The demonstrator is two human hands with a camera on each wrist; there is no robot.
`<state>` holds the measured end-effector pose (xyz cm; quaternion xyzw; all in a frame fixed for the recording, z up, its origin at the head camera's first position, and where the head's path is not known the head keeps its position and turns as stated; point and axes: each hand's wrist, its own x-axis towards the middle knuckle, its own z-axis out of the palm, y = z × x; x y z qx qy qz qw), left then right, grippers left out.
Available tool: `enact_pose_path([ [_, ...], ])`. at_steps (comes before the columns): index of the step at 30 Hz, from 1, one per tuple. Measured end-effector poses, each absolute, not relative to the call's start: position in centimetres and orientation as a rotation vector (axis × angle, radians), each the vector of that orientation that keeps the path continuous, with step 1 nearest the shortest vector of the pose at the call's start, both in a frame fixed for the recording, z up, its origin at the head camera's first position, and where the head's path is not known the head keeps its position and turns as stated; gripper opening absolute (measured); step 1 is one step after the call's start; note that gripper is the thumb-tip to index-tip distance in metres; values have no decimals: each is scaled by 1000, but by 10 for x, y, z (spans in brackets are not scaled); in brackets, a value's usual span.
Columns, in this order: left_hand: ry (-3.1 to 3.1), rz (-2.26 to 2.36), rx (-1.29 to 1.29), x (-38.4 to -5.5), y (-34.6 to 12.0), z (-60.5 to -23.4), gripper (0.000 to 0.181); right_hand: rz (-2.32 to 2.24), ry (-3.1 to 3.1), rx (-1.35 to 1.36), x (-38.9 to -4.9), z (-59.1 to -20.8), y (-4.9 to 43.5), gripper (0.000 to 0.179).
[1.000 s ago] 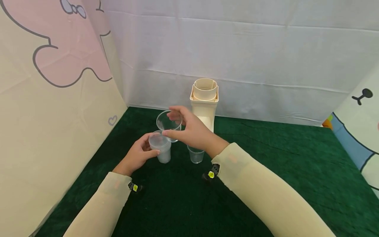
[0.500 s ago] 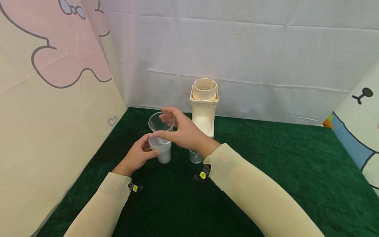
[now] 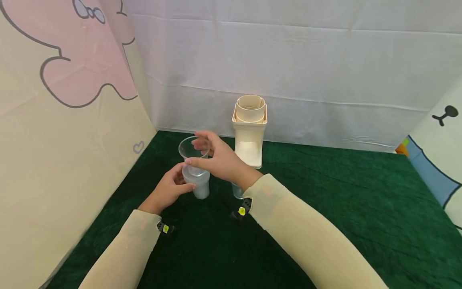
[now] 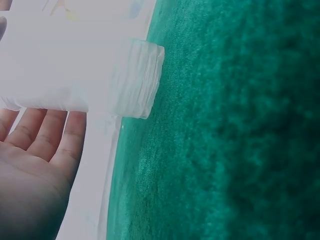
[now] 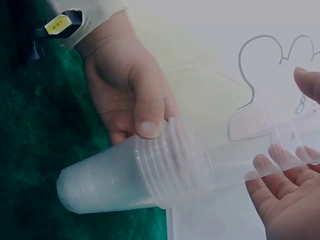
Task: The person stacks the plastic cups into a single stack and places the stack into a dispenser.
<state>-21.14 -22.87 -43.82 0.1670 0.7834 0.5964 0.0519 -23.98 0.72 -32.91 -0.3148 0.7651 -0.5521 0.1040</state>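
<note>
A stack of nested clear plastic cups (image 3: 201, 188) is gripped in my left hand (image 3: 167, 189), just above the green cloth or close to it. In the right wrist view the thumb of that left hand (image 5: 140, 90) lies on the stacked rims (image 5: 172, 160). My right hand (image 3: 225, 161) holds a single clear plastic cup (image 3: 187, 150) upright, thumb on the near side and fingers behind. The lower end of this cup (image 5: 230, 162) sits in the mouth of the stack. The left wrist view shows left fingers (image 4: 72, 137) along the stack's side.
A cream plastic holder (image 3: 249, 134) with a round tube on top stands near the back wall. Another clear cup (image 3: 237, 192) stands in front of it, mostly hidden by my right wrist. Green cloth (image 3: 325, 192) covers the table; printed fabric (image 3: 72, 160) hangs at the left.
My right hand has moved left with the single cup, from behind the stack's right side to over its mouth, and the cup's base has entered it. The left hand stays put.
</note>
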Motion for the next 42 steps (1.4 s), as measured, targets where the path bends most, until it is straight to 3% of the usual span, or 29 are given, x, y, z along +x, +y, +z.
enact_pose_path([
  [26, 2385, 1799, 470, -213, -225, -437, 63, -1602, 2238, -828, -243, -354, 5, 79],
  [42, 2434, 1800, 441, -212, -226, -439, 65, -1708, 2256, -746, -235, -363, 28, 73],
])
